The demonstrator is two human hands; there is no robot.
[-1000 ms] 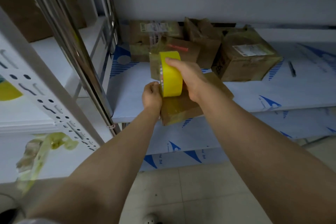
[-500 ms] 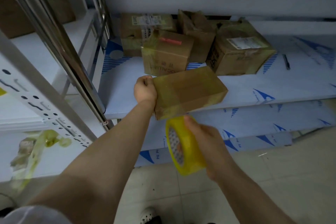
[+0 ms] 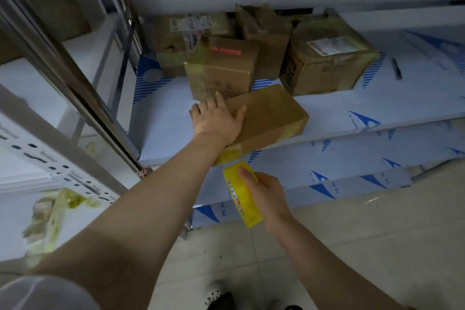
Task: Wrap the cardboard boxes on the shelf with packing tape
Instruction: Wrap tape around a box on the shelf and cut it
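Note:
A flat brown cardboard box [image 3: 271, 118] lies at the front edge of the white shelf [image 3: 352, 108], its near end sticking out past the edge. My left hand [image 3: 217, 119] presses flat on the box's left top, fingers spread. Below the shelf edge my right hand [image 3: 266, 194] grips a yellow roll of packing tape [image 3: 242, 194]. A strip of tape [image 3: 230, 156] runs from the roll up to the box's near end.
Several taped cardboard boxes [image 3: 221, 68] stand behind it at the back of the shelf, the biggest one [image 3: 327, 55] to the right. A dark pen [image 3: 396, 68] lies far right. A metal upright [image 3: 75, 88] rises at left, with crumpled tape scraps [image 3: 50, 214] hanging nearby.
My right hand has carried the roll from above the box down below the shelf edge. My left hand has gone from gripping the box's left end to lying flat on its top.

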